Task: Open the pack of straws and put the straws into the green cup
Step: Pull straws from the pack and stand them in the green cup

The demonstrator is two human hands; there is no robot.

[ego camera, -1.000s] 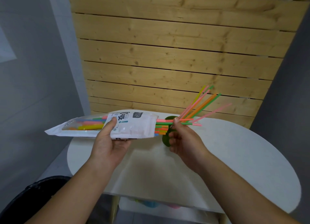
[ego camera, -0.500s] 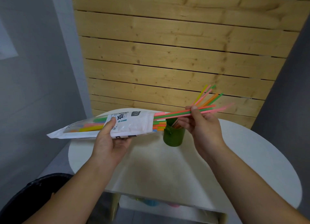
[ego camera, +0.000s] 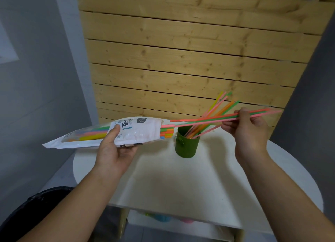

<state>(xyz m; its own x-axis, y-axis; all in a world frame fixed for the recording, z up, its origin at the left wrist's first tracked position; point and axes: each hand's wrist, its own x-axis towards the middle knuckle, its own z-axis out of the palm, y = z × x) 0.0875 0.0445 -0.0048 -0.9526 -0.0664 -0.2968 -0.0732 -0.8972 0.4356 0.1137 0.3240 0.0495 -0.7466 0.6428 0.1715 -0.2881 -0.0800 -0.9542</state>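
At centre left, the left hand (ego camera: 116, 151) clamps the pack (ego camera: 108, 133) level, open end facing the green cup (ego camera: 186, 145) at frame centre. At right, the right hand (ego camera: 248, 127) pinches several straws (ego camera: 208, 120), nearly drawn clear, probably to tip them into the cup.

Left hand (ego camera: 116, 149) palm-up, thumb pressed on top and fingers curled beneath what it grips — forearm bare. Right hand (ego camera: 248, 129) raised higher, fingertips (ego camera: 228, 126) pinched together, wrist bent — its forearm bare too.
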